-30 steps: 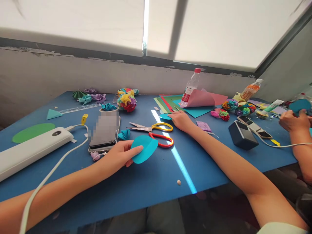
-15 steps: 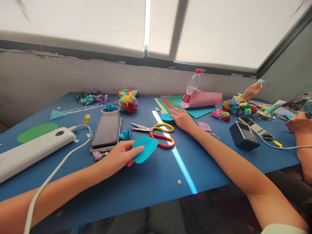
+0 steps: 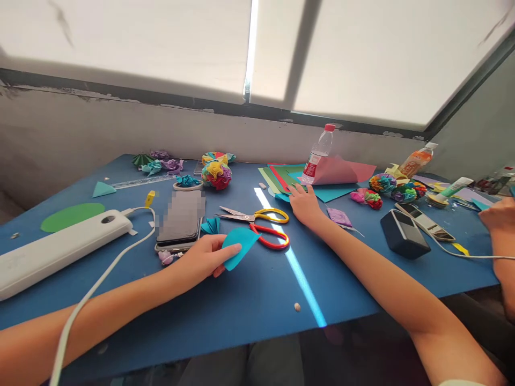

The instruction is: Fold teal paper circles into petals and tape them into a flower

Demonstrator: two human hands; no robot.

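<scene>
My left hand (image 3: 207,256) pinches a bent round piece of blue paper (image 3: 240,249) between thumb and fingers, above the blue table. My right hand (image 3: 306,208) lies with outstretched fingers at the near edge of the stacked coloured paper (image 3: 278,177). Beside its fingertips, a flat blue paper piece (image 3: 282,197) shows only partly, the rest being hidden. Open scissors (image 3: 254,217) with one yellow and one red handle rest between my hands. A folded blue paper piece (image 3: 211,225) sits just behind my left hand.
Left are a white power bank (image 3: 68,246) with its cable across my forearm, a phone (image 3: 181,217) and a green paper oval (image 3: 73,216). Behind stand paper flower balls (image 3: 217,175) and a bottle (image 3: 317,155). At right are a dark box (image 3: 404,233) and another person's hand (image 3: 499,214).
My right hand has shifted slightly right and toward me, covering more of the flat blue piece. The paper in my left hand has tilted and looks narrower. The whole view has shifted slightly.
</scene>
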